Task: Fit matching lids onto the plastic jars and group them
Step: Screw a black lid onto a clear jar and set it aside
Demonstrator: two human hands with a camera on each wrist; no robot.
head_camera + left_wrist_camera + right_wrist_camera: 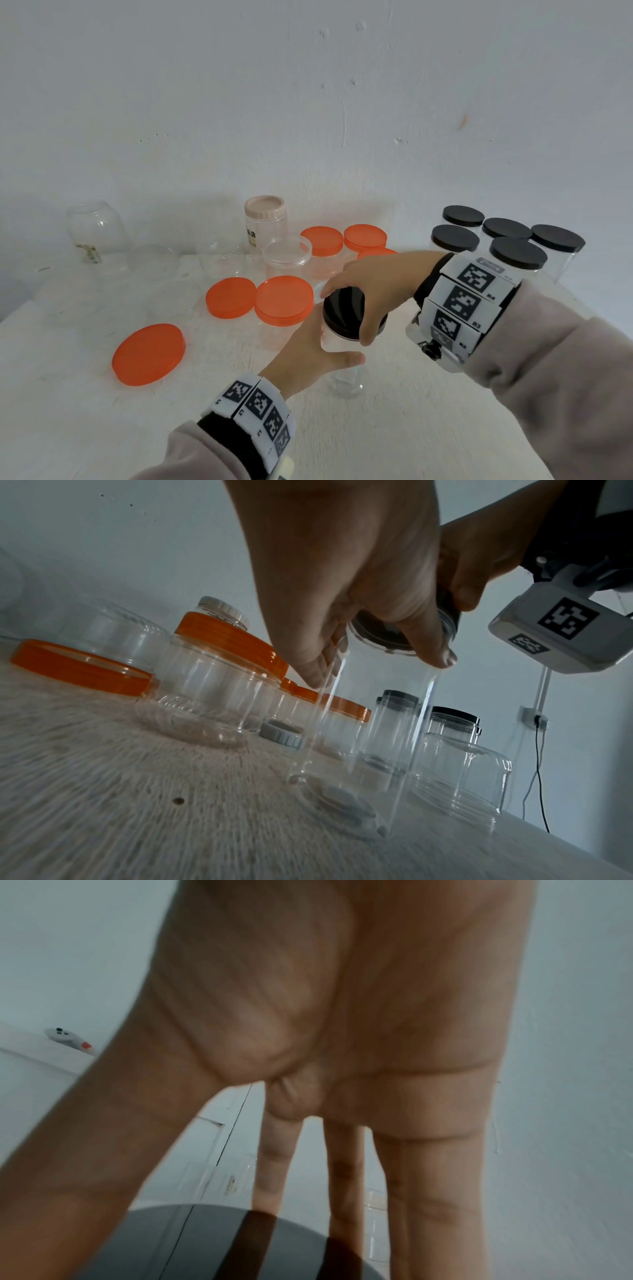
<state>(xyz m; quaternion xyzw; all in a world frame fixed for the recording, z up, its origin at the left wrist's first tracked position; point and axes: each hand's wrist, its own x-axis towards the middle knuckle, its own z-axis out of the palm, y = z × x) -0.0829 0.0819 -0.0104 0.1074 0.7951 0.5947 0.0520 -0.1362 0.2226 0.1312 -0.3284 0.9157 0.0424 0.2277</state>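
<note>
Nearest the wearer, the left hand (308,356) wraps its fingers and thumb around the upper body of a tall clear jar (359,750) that stands upright on the pale bench (85,411). From above, the right hand (373,284) closes its thumb and fingertips around the rim of the black lid (344,310) sitting on the mouth of that jar; whether the lid is fully seated cannot be told. To the left of the hands a loose orange lid (149,353) lies flat on the bench. Just beyond the hands stands an orange-lidded jar (284,305), with another loose orange lid (230,297) touching it on the left. Farther back is an open clear tub (287,255), more orange-capped jars (342,241) and a beige-lidded jar (264,214). At the far right, five black-lidded jars (507,236) stand grouped close together by the white wall (308,102).
</note>
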